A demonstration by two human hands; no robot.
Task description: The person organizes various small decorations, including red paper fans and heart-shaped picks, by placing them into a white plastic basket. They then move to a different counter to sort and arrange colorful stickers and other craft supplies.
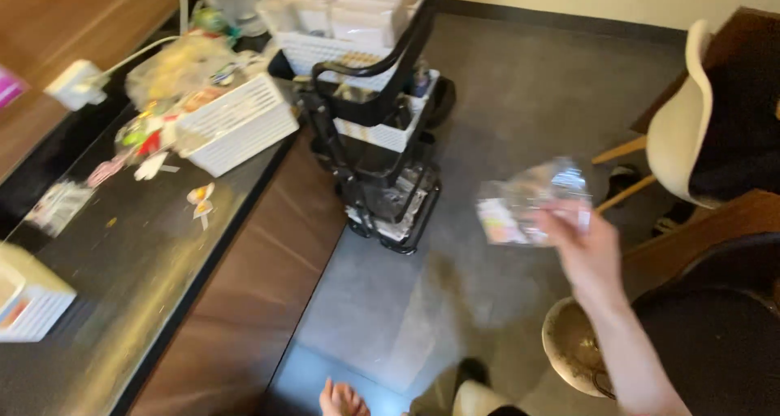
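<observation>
Gripping a clear crinkly packet (530, 202) with pink label: right hand (589, 253), fingers closed; left hand (343, 400) open, empty.

Head view, motion-blurred. The right hand (587, 249) holds a clear plastic bag (532, 201) above the grey floor (520, 99). The left hand (343, 400) hangs low at the near edge. Far centre, a black trolley (382, 140) carries white baskets; left, a dark tabletop (122, 286) bears a white basket (236, 123).
</observation>
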